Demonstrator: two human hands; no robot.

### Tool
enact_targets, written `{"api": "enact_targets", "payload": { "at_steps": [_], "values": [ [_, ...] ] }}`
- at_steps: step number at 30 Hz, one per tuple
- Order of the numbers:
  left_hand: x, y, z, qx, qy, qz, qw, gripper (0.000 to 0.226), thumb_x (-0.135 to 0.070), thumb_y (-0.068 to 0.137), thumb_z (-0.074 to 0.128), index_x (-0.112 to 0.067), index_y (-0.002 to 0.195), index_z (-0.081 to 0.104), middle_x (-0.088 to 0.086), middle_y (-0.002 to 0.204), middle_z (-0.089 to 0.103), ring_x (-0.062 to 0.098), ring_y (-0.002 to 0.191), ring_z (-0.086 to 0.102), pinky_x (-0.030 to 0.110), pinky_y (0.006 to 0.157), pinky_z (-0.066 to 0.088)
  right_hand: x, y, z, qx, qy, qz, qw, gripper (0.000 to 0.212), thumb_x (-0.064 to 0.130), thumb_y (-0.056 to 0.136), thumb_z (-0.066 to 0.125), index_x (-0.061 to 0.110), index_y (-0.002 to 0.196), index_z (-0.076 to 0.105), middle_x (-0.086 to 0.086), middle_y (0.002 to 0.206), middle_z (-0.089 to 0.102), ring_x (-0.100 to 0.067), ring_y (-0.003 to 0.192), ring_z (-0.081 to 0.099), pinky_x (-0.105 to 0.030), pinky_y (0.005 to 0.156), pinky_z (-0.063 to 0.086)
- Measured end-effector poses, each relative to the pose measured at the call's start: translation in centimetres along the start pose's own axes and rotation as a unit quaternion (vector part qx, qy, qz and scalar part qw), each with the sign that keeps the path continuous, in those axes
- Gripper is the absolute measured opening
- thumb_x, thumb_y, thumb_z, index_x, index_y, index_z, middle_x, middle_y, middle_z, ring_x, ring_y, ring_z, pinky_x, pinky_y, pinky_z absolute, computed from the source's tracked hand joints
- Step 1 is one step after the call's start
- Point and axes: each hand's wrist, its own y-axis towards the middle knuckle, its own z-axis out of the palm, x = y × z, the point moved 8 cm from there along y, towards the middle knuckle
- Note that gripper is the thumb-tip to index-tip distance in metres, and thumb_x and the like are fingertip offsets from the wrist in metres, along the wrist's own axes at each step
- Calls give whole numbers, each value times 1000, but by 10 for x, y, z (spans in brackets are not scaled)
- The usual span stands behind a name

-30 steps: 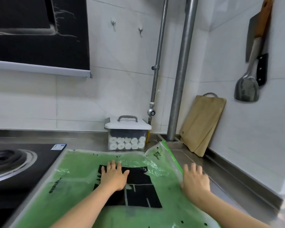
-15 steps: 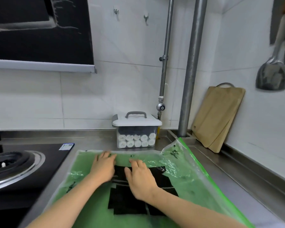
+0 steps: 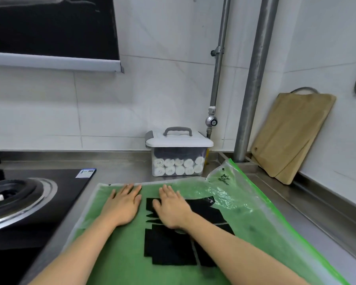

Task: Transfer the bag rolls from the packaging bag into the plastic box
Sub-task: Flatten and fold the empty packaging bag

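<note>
A large green packaging bag [image 3: 245, 214] with a black print lies flat on the steel counter in front of me. My left hand [image 3: 123, 204] and my right hand [image 3: 171, 204] press on it side by side near its far edge, fingers straight. Behind the bag, against the wall, stands the clear plastic box [image 3: 178, 155] with a white lid and grey handle, shut. Several white bag rolls [image 3: 178, 166] are stacked inside it, with darker rolls above them.
A black gas hob with a burner [image 3: 19, 194] fills the left. A wooden cutting board [image 3: 290, 132] leans on the right wall. Two metal pipes [image 3: 253, 83] rise behind the box. The bag's far right corner curls up.
My right hand slid from the bag's right edge to the middle beside my left hand; both hands then moved toward the bag's far edge. The view shifted closer.
</note>
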Motion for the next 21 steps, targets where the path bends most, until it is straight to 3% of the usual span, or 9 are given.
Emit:
{"api": "enact_targets", "payload": {
  "at_steps": [11, 21],
  "values": [
    [3, -1, 1, 4, 1, -6, 1000, 52, -42, 100, 11, -29, 150, 4, -3, 159, 0, 13, 147, 0, 36, 119, 1, -212, -15, -40, -37, -9, 242, 969, 59, 39, 101, 15, 10, 152, 7, -6, 160, 0, -18, 148, 2, -41, 120, 4],
    [-1, -5, -1, 4, 2, -9, 1000, 52, -41, 100, 11, -27, 151, 5, -2, 159, 2, 15, 147, 1, 37, 119, 1, -208, -29, -53, -96, -61, 240, 964, 59, 40, 101, 21, 6, 150, 20, -7, 158, 14, -19, 148, 6, -38, 120, 5]
  ]
}}
